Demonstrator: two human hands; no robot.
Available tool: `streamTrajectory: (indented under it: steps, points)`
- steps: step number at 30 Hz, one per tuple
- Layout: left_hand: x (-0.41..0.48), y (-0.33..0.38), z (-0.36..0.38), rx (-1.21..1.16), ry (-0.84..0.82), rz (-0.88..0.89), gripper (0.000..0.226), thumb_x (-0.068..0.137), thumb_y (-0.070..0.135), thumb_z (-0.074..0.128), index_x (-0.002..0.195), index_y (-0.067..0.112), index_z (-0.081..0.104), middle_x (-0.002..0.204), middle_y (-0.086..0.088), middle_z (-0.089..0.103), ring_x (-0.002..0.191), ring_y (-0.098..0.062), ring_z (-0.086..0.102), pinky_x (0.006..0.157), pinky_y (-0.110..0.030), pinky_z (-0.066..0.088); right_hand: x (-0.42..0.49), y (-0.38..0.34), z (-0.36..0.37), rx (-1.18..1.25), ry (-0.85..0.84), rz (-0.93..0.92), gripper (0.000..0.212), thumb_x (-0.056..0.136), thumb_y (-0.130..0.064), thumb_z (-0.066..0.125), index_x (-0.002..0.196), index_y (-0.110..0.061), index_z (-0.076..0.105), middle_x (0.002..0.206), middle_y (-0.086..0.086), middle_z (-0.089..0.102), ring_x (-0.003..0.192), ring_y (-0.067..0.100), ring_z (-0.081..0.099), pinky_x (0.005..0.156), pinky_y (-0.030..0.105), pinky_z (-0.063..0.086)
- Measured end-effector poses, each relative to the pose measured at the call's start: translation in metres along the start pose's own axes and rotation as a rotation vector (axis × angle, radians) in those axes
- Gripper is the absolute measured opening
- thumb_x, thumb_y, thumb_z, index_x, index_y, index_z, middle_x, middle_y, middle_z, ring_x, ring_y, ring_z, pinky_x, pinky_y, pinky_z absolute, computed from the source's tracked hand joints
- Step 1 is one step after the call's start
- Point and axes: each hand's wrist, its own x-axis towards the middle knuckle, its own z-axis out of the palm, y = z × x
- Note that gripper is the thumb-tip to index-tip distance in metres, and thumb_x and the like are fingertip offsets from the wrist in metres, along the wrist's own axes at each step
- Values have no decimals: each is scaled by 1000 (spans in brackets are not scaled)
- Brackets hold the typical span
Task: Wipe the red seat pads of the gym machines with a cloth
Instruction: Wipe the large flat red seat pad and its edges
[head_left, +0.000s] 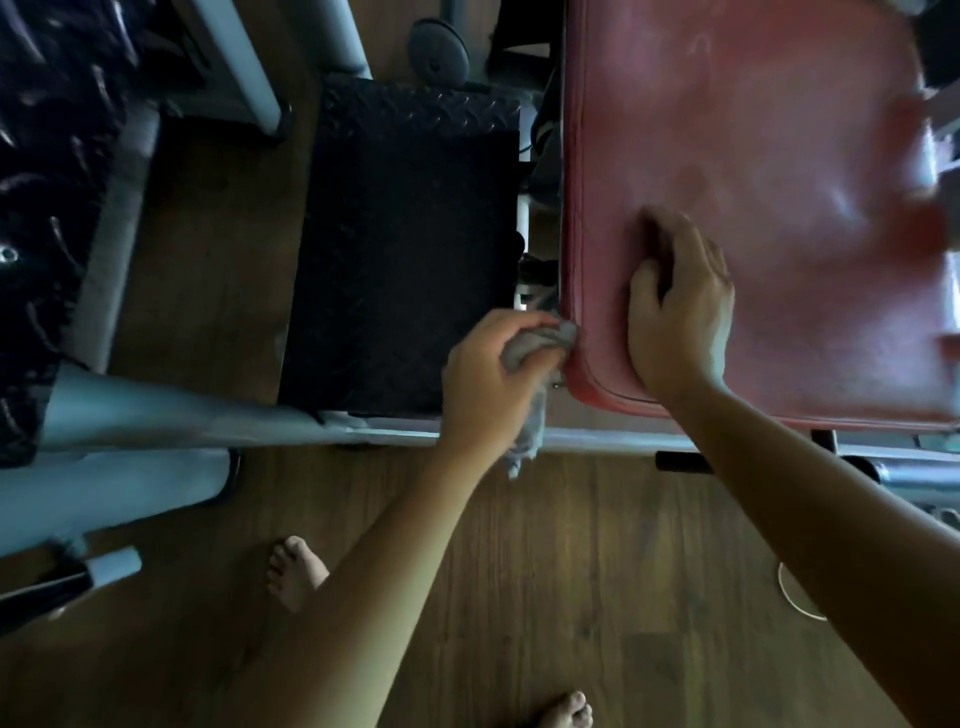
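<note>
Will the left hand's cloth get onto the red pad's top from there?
Probably yes: the left hand grips the cloth at the red pad edge; only the right hand resting nearby crowds it.

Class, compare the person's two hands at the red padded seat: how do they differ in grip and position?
The left hand grips a crumpled grey cloth; the right hand holds nothing. The left hand is at the left edge of the red padded seat; the right hand rests on its top surface. Both are bare and close to the seat's near corner.
</note>
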Motion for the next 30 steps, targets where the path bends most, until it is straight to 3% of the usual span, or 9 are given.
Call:
streamTrajectory:
  steps: [4,8,11,14,18,23,26,30]
  points:
    - [9,0,1,43,8,44,22,89,12,74,111,14,72,108,4,72,103,-7,69,95,-35,56,2,3,-7,42,-47,6,46,93,-4,48,136,-15,59,126,3,64,123,25,56,104,40,46]
    - [-10,1,1,22,-33,58,24,90,10,73,112,18,70,108,8,72,105,-4,68,97,-27,54,10,11,-26,56,-169,5,50,93,-6,49,138,-25,57,129,-11,60,119,13,56,105,39,47]
    - [0,1,-1,58,-43,54,24,89,9,74,112,16,72,108,9,73,106,-3,68,98,-28,53,16,35,-40,-90,-117,-56,48,91,-18,48,137,-25,57,143,-6,54,129,20,52,113,48,38]
    - [6,2,-6,86,-78,59,25,88,10,74,113,15,72,108,9,73,105,-2,67,97,-27,54,14,54,-46,-262,-86,-25,49,96,-30,44,143,-23,52,153,-3,46,144,23,36,120,46,23]
    - [12,11,-10,93,-69,43,26,88,15,75,114,16,73,109,10,72,106,-2,67,97,-26,54,10,56,-39,-230,4,-23,45,95,-22,47,140,-21,56,150,-3,51,143,21,38,119,42,25]
    - [50,52,2,33,-42,57,37,96,20,67,133,21,64,125,17,65,120,5,59,104,-21,47,10,57,-40,-226,35,-32,47,91,-19,47,136,-19,59,148,-2,53,141,24,41,115,44,29]
    - [81,64,10,167,-96,144,51,95,27,64,144,23,54,140,14,59,130,2,53,112,-28,44,10,57,-40,-238,35,-30,47,92,-21,45,137,-19,58,148,-2,53,141,24,40,115,44,28]
    - [100,47,10,490,-159,340,49,99,38,53,147,26,51,151,13,51,134,-4,50,113,-39,39,11,60,-40,-258,29,-38,46,94,-23,43,138,-20,58,149,-2,52,142,23,40,114,43,28]
